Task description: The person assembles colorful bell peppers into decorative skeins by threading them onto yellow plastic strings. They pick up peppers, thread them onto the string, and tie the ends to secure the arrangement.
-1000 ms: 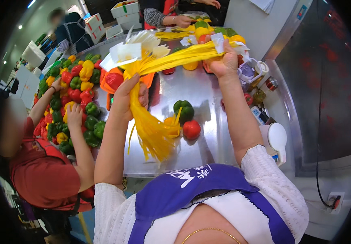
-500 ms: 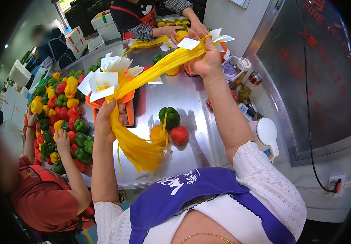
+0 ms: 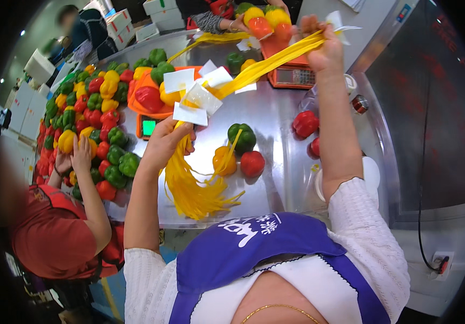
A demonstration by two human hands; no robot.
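Note:
A bundle of long yellow mesh-like strands with white tags (image 3: 275, 63), perhaps net bags, stretches between my hands. My left hand (image 3: 163, 143) is closed round it just below a cluster of white tags (image 3: 193, 102); the loose yellow ends (image 3: 192, 186) hang over the metal table. At the other end, my right hand (image 3: 327, 54) grips the bundle beside more white tags. Past my left hand stands an orange scale tray (image 3: 135, 105) with a red pepper (image 3: 149, 99) in it. A green pepper (image 3: 246, 138), a yellow-orange pepper (image 3: 224, 161) and a red pepper (image 3: 252, 163) lie beside the loose ends.
Many mixed peppers (image 3: 95, 116) are heaped on the left, where a co-worker's hands (image 3: 81, 154) handle a yellow one. Across the table, another person's hand (image 3: 239, 24) is at a second orange scale (image 3: 292, 77) loaded with peppers. Red peppers (image 3: 305, 124) lie near my right forearm.
My right hand has moved right with its end of the bundle, and my left hand slightly right. The tray behind the tags shows more clearly. Peppers now sit on the far scale.

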